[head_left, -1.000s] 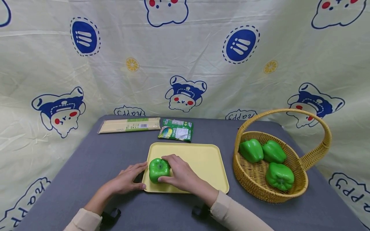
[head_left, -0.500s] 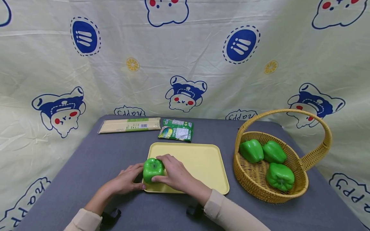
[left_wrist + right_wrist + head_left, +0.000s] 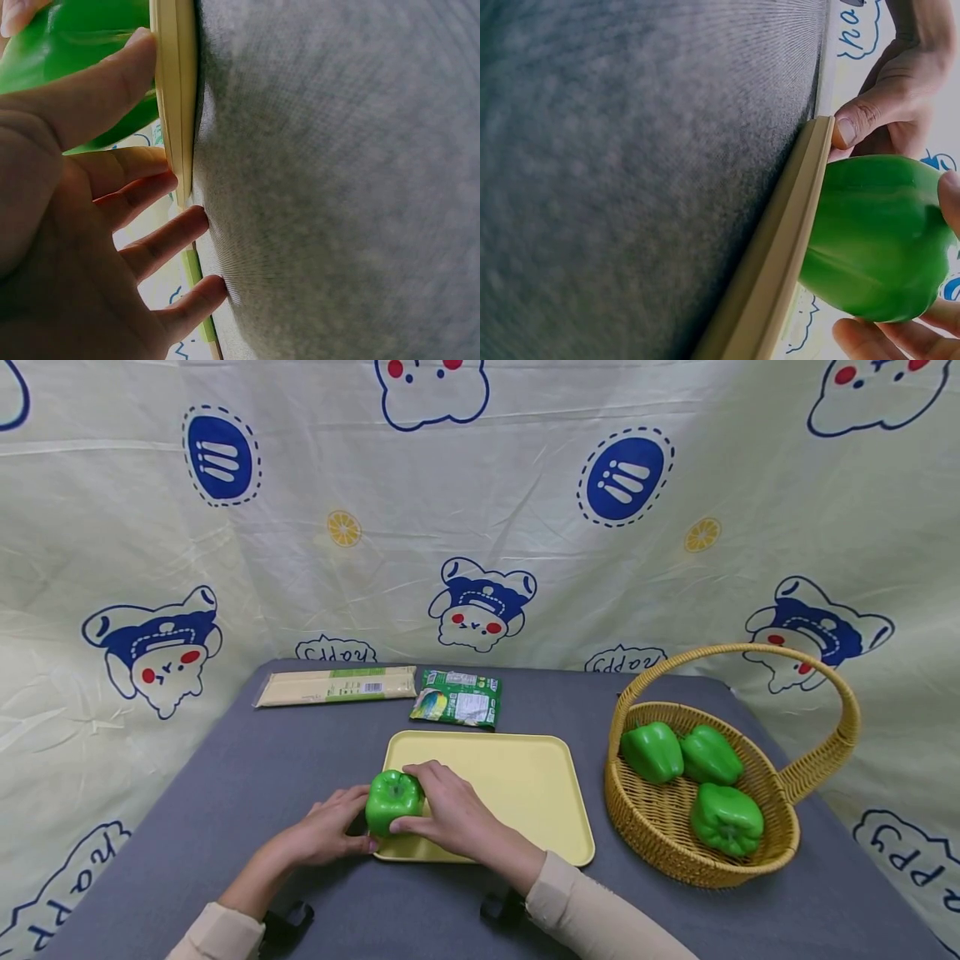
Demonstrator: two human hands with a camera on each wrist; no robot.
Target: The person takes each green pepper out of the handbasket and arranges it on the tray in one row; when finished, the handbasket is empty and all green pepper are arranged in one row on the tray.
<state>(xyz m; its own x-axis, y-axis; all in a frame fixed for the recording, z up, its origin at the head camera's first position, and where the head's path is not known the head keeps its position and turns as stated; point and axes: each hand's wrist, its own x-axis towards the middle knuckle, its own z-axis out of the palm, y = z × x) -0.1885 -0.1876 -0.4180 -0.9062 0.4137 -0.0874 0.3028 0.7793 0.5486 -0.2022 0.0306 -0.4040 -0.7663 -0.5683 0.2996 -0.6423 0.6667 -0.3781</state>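
Note:
A green bell pepper [image 3: 390, 803] stands stem-side up at the left end of a pale yellow tray [image 3: 517, 785]. My right hand [image 3: 453, 814] grips it from the right, thumb on the near side and fingers on the far side. At the tray's left edge is my left hand [image 3: 327, 829], its fingers spread and fairly straight. In the left wrist view the left thumb [image 3: 105, 94] lies at the tray rim [image 3: 174, 82], overlapping the pepper. The right wrist view shows the pepper [image 3: 877, 240] low against the tray rim, with the left thumb [image 3: 866, 116] at the tray corner.
A wicker basket [image 3: 637, 832] with a tall handle stands at the right, holding three green bell peppers [image 3: 726, 818]. Behind the tray lie a green packet [image 3: 457, 697] and a long flat pack [image 3: 335, 685] on the grey tablecloth [image 3: 315, 743]. A printed sheet hangs behind.
My right hand has slid the green bell pepper left along the tray, up to its left edge beside my left hand. The left hand has hardly moved.

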